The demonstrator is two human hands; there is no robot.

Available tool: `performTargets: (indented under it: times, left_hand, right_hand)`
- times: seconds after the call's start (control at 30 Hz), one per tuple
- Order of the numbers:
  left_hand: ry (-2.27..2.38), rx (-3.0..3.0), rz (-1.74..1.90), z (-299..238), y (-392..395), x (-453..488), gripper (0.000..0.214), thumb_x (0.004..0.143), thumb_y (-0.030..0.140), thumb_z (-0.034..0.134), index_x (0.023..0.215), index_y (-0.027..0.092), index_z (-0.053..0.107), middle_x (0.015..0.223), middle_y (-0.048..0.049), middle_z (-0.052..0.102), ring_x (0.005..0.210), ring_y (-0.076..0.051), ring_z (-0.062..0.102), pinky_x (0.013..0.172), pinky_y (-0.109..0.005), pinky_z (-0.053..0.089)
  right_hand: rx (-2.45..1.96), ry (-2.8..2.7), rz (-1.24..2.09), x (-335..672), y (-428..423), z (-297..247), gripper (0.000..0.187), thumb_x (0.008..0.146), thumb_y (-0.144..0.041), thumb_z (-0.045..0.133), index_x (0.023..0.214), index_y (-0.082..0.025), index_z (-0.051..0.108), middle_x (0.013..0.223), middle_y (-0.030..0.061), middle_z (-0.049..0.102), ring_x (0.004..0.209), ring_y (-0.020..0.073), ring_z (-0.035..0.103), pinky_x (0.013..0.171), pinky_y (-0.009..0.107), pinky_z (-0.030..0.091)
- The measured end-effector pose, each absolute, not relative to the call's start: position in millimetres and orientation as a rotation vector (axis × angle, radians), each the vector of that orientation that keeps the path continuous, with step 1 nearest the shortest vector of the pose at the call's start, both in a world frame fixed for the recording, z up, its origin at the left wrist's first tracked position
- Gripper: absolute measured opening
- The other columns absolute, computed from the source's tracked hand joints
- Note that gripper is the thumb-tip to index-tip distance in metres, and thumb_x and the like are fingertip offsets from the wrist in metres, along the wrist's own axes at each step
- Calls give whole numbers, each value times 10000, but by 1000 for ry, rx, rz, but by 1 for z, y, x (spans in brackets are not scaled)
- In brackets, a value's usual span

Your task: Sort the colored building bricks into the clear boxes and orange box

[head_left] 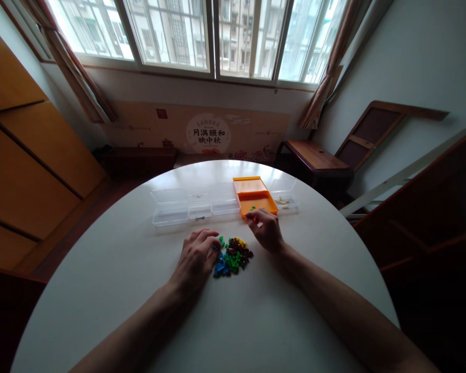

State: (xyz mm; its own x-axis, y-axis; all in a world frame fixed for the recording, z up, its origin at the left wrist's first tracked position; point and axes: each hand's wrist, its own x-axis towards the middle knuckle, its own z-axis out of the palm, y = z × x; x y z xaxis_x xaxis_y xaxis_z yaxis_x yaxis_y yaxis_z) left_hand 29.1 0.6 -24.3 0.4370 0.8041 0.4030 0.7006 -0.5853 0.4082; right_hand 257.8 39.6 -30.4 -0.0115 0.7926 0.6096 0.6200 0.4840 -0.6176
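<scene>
A small heap of tiny bricks (233, 256), green, blue, brown and yellow, lies on the round white table (140, 290). My left hand (196, 257) rests at the heap's left edge with fingers curled onto the pieces. My right hand (266, 229) is beyond the heap at the front edge of an open orange box (252, 192), fingers pinched together on something too small to name; a few green pieces lie in the box by its fingertips.
Clear plastic boxes (196, 205) stand in a row left of the orange box, and another clear box (285, 196) with pale pieces stands to its right. Behind the table are a window, a dark bench and wooden furniture on both sides.
</scene>
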Motion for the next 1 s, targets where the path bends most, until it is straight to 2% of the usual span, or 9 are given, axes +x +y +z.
performTargets:
  times: [0.17, 0.3, 0.5, 0.73, 1.0]
  left_hand:
    - [1222, 2499, 1103, -20, 0, 27, 70, 881, 220, 572, 830, 209, 618, 1024, -51, 653, 1047, -222, 534, 926, -405, 412]
    - [1091, 2510, 1296, -14, -2, 28, 58, 874, 226, 603, 823, 216, 628, 934, -37, 654, 983, -197, 545, 873, -355, 446]
    - [1097, 2476, 1386, -14, -1, 30, 73, 870, 234, 616, 801, 221, 637, 900, -31, 648, 956, -187, 547, 845, -341, 470]
    - [1083, 2485, 1375, -16, 0, 29, 70, 865, 235, 622, 801, 228, 650, 906, -32, 645, 952, -188, 551, 842, -348, 478]
    - [1243, 2496, 1267, -18, 2, 30, 84, 856, 246, 610, 922, 207, 644, 965, -62, 631, 985, -225, 542, 870, -389, 461]
  right_hand:
    - [-1045, -1803, 413, 239, 25, -24, 104, 818, -209, 603, 836, -187, 703, 747, 20, 636, 613, 116, 557, 590, 224, 477]
    - [-835, -1957, 636, 229, 16, -17, 141, 845, -220, 590, 898, -197, 719, 830, 39, 652, 694, 129, 592, 656, 243, 495]
    - [-707, -2011, 775, 225, 15, -13, 161, 866, -226, 566, 858, -174, 718, 796, 52, 660, 744, 154, 614, 697, 266, 499]
    - [-756, -1960, 823, 225, 15, -16, 118, 828, -279, 644, 806, -174, 693, 713, 10, 601, 609, 104, 539, 590, 222, 464]
    - [-862, -1968, 626, 232, 21, -24, 30, 797, -209, 664, 794, -191, 688, 744, 9, 629, 676, 120, 573, 640, 230, 476]
